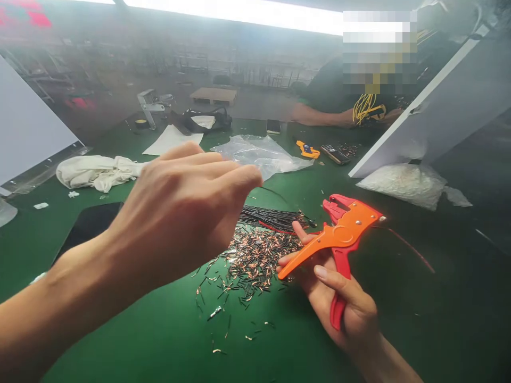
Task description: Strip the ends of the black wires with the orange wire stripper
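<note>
My right hand (pixel 339 298) grips an orange and red wire stripper (pixel 341 236) by its handles, low right over the green table (pixel 159 330). A thin red wire (pixel 411 247) sticks out of the tool's jaws to the right. My left hand (pixel 187 207) is raised in front of the camera with the fingers curled together; what its fingertips hold, if anything, is hidden. Between the hands lie a bundle of thin black wires (pixel 275 217) and a heap of stripped insulation and copper bits (pixel 255 260).
A crumpled clear plastic bag (pixel 259 154), a white cloth (pixel 96 171), white paper (pixel 170 139), a second orange tool (pixel 307 150) and a phone (pixel 273 126) lie farther back. A white bag (pixel 403 183) sits under a white board (pixel 435 106) at right. Another person's arm (pixel 323 114) rests across the table.
</note>
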Demonstrator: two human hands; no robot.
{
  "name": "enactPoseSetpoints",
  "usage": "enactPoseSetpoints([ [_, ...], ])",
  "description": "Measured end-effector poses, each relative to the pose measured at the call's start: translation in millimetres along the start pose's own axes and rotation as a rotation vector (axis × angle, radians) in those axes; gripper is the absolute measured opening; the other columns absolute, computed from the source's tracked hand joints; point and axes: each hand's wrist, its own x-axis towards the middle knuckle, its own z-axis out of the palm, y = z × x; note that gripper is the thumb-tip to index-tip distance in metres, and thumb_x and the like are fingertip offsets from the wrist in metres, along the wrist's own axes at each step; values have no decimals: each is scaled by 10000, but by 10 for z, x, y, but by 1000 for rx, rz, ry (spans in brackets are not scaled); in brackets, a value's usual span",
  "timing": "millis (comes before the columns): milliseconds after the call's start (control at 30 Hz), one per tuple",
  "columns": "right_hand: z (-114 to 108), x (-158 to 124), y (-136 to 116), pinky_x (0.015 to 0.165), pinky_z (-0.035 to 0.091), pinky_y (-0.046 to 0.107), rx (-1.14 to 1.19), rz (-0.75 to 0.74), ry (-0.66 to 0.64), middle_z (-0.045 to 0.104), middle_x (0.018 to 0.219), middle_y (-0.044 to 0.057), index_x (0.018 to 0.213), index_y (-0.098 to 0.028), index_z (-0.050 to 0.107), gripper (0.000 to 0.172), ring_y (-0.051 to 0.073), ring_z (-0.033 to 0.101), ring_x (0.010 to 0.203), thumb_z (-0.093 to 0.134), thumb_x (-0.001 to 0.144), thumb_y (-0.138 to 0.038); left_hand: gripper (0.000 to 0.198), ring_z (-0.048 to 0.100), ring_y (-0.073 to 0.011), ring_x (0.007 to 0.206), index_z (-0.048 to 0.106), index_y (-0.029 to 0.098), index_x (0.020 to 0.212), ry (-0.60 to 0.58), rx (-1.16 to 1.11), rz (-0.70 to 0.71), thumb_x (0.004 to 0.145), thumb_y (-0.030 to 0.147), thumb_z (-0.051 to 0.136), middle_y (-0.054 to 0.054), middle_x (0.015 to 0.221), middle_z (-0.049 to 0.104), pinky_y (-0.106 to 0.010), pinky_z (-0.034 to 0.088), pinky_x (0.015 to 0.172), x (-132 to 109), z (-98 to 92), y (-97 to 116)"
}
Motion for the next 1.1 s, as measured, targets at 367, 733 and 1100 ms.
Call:
enactPoseSetpoints([
  [367,-15,-50,-9,979,517,498,-32,8,-96,667,1335,43,1134,-295,672,324,265,720,953,628,833,-181,76,483,-153,448,623,241,832,-259,-208,-620,837,312,597,-3,622,685,-300,335,503,-306,10,-133],
  [733,95,-225,65,955,430,504,-88,260,-515,783,947,79,1155,-244,571,401,292,714,886,644,767,-312,179,478,-67,553,610,190,780,-295,-1615,-1233,808,277,764,58,648,575,-186,373,513,-568,245,342],
  [1100,0,-299,179,795,487,429,-100,324,-615,727,931,76,1211,-228,599,478,261,678,847,713,781,-400,164,571,-124,580,614,216,785,-148,-1523,-1170,829,303,746,3,648,699,-217,459,531,-649,51,374],
])
